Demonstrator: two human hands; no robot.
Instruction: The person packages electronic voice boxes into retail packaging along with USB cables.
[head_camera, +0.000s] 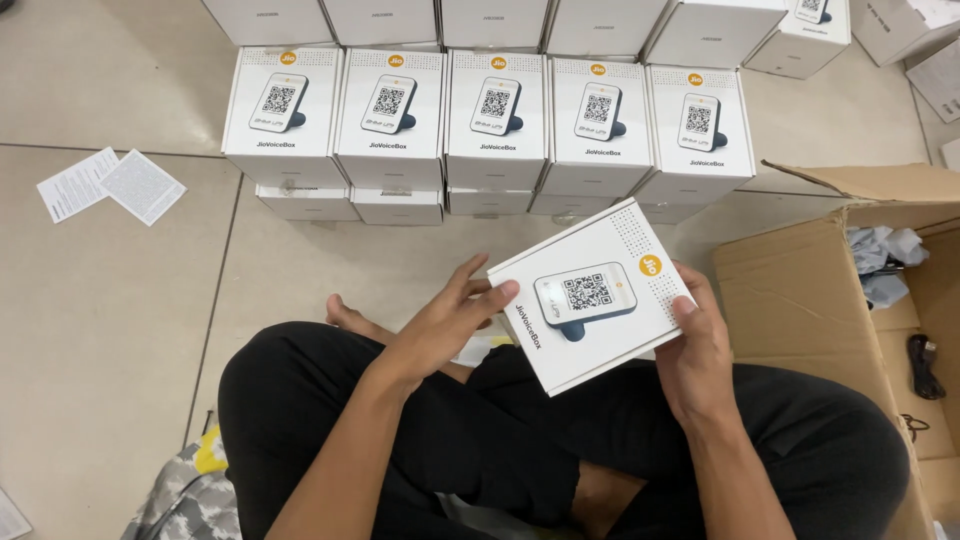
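A row of five white cardboard boxes (495, 115), each printed with a picture of a small device showing a square code, stands on the pale tiled floor (100, 330) straight ahead of the seated person. The five are touching side by side and rest on a lower layer of the same boxes, whose edges show beneath them. More white boxes (490, 20) sit behind them at the top edge of the view. To the left, two printed paper leaflets (110, 185) lie flat on the floor, well apart from the boxes. On the right an open brown corrugated carton (800, 300) stands with one flap raised; inside it are crumpled pale wrapping (885, 260) and a black cable (925, 365). A grey and white patterned bag (185, 505) shows at the lower left, beside the person's leg in black trousers (450, 440); the legs are crossed, with a bare foot (345, 315) showing.

Between the knees and the row, held above the lap, is one white cardboard box with a device picture on its face (590, 295), tilted so its printed face looks up at the camera. The left hand (445, 325) is spread, its fingertips touching the box's left edge. The right hand (695, 345) grips the right side, thumb pressed on the printed face and fingers under the box, out of sight.
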